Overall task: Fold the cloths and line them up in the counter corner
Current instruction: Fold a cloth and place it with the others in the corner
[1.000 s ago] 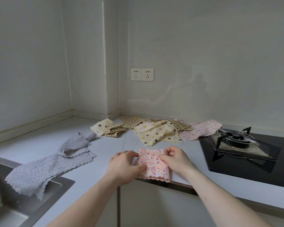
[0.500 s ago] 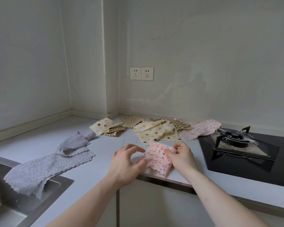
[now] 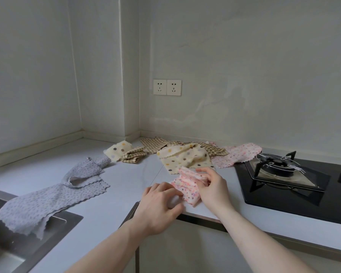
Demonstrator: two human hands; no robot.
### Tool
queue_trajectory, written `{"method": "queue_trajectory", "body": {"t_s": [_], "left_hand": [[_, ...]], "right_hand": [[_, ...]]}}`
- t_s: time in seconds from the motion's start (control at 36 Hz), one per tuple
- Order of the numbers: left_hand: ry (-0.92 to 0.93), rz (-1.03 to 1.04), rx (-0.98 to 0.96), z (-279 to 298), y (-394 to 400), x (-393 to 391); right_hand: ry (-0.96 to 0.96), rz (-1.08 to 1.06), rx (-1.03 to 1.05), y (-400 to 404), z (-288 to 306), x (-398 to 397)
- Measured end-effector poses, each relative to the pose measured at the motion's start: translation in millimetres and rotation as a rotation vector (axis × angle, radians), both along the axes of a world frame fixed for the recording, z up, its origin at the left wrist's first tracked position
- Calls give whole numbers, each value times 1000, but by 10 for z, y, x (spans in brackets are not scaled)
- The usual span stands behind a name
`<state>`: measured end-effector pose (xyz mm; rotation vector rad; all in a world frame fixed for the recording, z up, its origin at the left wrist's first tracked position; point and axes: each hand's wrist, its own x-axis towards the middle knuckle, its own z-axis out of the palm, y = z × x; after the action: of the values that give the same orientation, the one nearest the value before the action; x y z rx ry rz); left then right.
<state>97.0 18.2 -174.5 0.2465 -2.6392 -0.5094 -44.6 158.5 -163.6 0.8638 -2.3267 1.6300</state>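
Surface: you're at a pale grey L-shaped counter (image 3: 124,180) that fills the lower half of the frame, its front edge running under your wrists.
Room: plain off-white walls meet in a corner upper left, with a white double wall socket (image 3: 167,87) at centre frame.
Right hand: your right hand (image 3: 213,186) pinches the small folded pink speckled cloth (image 3: 187,187), fingers curled over its far edge, low centre near the counter edge.
Left hand: your left hand (image 3: 159,205) sits just left of that cloth, fingers bent with the tips touching its near corner; can't tell if it really grips.
Unfolded stuff: a cream polka-dot cloth (image 3: 185,157), a tan checked cloth (image 3: 156,143) and a bigger pink cloth (image 3: 238,156) lie heaped mid-frame by the wall.
Left side: a long grey dotted cloth (image 3: 53,198) trails into the steel sink (image 3: 18,247), lower left.
Right side: black glass gas hob (image 3: 295,184).
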Motion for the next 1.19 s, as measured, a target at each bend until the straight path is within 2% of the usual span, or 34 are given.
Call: {"method": "queue_trajectory", "body": {"t_s": [0.19, 0.69, 0.94, 1.19], "left_hand": [[-22, 36, -31, -4, -17, 4], [-27, 43, -86, -54, -65, -20], [22, 32, -5, -11, -87, -22], [179, 33, 242, -29, -134, -41]], "right_hand": [[129, 58, 65, -9, -16, 57], [236, 192, 284, -75, -83, 99], [208, 149, 273, -33, 14, 172], [230, 113, 394, -44, -1, 182]]}}
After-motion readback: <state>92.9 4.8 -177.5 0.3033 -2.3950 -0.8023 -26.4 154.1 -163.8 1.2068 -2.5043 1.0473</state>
